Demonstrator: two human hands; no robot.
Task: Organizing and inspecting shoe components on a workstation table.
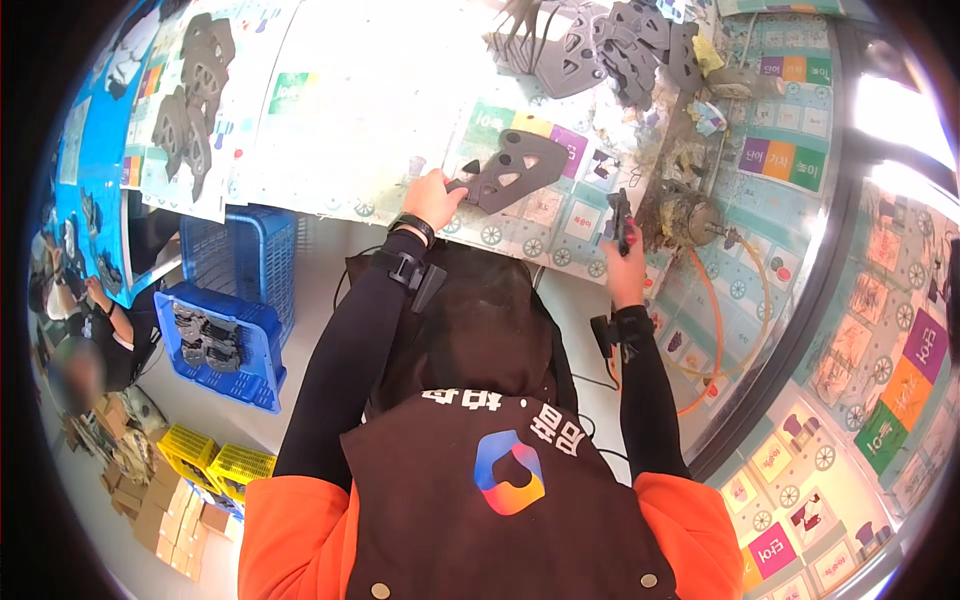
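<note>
On the near part of the table lies a flat dark grey piece with rounded and triangular cut-outs [515, 172], shaped rather like a sole. Its narrow left end is pinched between the thumb and fingers of my left hand [433, 203]. To the right, at the table's front edge, my right hand [627, 268] is closed around a small dark hand tool with a red part [620, 222]. The tool points away from me and stands apart from the grey piece. Its exact kind is too small to make out.
Several similar grey pieces [610, 50] are heaped at the back right, others [190, 110] at the left. A grimy round pot [690, 218] stands right of the tool, near an orange hose [718, 320]. Blue crates [220, 350] and another person [95, 350] are at the left.
</note>
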